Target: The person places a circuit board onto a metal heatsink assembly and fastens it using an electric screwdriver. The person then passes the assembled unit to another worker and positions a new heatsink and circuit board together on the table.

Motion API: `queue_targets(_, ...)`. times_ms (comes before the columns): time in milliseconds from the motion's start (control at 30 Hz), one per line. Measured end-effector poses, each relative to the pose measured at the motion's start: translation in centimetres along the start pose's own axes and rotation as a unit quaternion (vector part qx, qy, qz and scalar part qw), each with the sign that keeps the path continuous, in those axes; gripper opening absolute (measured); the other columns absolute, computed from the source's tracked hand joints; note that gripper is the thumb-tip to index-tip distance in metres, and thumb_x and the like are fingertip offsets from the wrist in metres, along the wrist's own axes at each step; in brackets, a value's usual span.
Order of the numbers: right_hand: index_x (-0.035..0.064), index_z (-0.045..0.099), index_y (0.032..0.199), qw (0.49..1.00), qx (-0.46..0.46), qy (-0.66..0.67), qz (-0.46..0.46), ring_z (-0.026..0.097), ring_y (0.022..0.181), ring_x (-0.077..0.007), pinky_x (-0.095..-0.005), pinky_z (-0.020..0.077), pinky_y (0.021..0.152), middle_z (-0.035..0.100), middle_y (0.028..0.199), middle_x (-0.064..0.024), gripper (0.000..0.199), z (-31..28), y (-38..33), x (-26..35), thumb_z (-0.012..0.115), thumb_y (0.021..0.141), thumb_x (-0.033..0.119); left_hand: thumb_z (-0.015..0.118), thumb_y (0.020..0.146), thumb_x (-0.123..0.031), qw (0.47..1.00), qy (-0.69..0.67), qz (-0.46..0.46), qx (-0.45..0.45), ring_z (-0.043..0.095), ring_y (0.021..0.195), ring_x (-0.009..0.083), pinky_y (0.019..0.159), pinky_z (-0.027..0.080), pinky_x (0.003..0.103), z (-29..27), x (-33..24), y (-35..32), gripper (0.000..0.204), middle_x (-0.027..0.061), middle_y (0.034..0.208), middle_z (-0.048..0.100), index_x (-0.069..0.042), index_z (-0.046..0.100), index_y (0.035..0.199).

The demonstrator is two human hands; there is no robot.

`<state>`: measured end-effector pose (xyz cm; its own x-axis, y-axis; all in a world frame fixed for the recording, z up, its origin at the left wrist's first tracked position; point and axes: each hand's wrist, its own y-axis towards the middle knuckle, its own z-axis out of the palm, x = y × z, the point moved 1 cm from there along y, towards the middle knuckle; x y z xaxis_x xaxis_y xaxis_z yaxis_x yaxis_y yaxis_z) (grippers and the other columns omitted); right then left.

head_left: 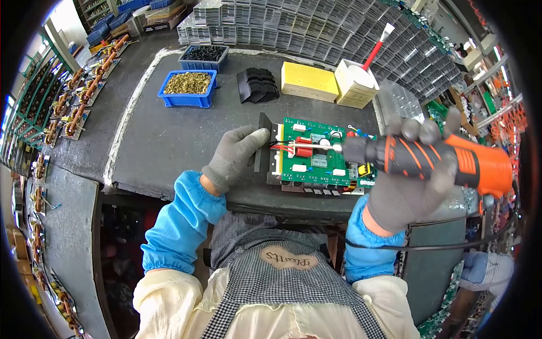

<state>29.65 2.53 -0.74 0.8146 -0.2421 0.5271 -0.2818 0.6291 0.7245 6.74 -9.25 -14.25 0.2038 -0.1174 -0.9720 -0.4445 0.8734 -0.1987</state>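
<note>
In front of me on the dark table lies a green circuit board with red, white and black parts on it. My left hand, in a grey glove, grips an upright black plate at the board's left edge, thumb on the near face. An orange and black electric screwdriver is held level in my gloved right hand, fingers wrapped round its body. Its long bit points left across the board toward the black plate. Red and black wires run near the tip, whose exact contact I cannot make out.
Behind the board stand a blue bin of brass-coloured screws, a bin of black ones, black plastic pieces, a yellow block and a pot with a red-handled brush. The screwdriver's cable crosses my right forearm.
</note>
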Motion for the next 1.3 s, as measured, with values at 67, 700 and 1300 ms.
queue_targets(67, 0.0047, 0.041, 0.152, 0.998, -0.036, -0.053, 0.000, 0.062, 0.098, -0.0258, -0.0550, 0.0486, 0.103, 0.064, 0.105, -0.0108, 0.066, 1.3, 0.7, -1.6, 0.066, 0.096, 0.031, 0.065, 0.102, -0.032, 1.000, -0.018, 0.000, -0.005, 0.061, 0.071, 0.0074, 0.063, 0.049, 0.023, 0.4, 0.1, -0.1, 0.037, 0.0031, 0.086, 0.069, 0.002, 0.070, 0.115)
queue_targets(700, -0.0049, 0.035, 0.149, 0.968, 0.064, -0.214, 0.117, 0.069, 0.085, -0.0207, -0.0432, 0.0577, 0.085, 0.069, 0.093, -0.0104, 0.068, 3.9, 3.3, -6.3, 0.065, 0.089, 0.008, 0.066, 0.100, -0.029, 0.999, 0.001, 0.043, -0.033, 0.064, 0.075, 0.0090, 0.068, 0.052, 0.025, 0.9, 0.2, 0.2, 0.035, 0.0041, 0.091, 0.070, 0.004, 0.071, 0.112)
queue_targets(1300, 0.0027, 0.050, 0.140, 0.936, 0.201, -0.204, 0.207, 0.070, 0.080, -0.0174, -0.0347, 0.0579, 0.077, 0.071, 0.089, -0.0071, 0.062, 6.1, 6.4, -11.0, 0.077, 0.085, 0.016, 0.065, 0.101, -0.030, 1.000, -0.020, 0.014, -0.019, 0.067, 0.077, 0.0102, 0.068, 0.054, 0.025, 0.3, 0.2, -0.1, 0.038, 0.0062, 0.096, 0.072, 0.004, 0.069, 0.118)
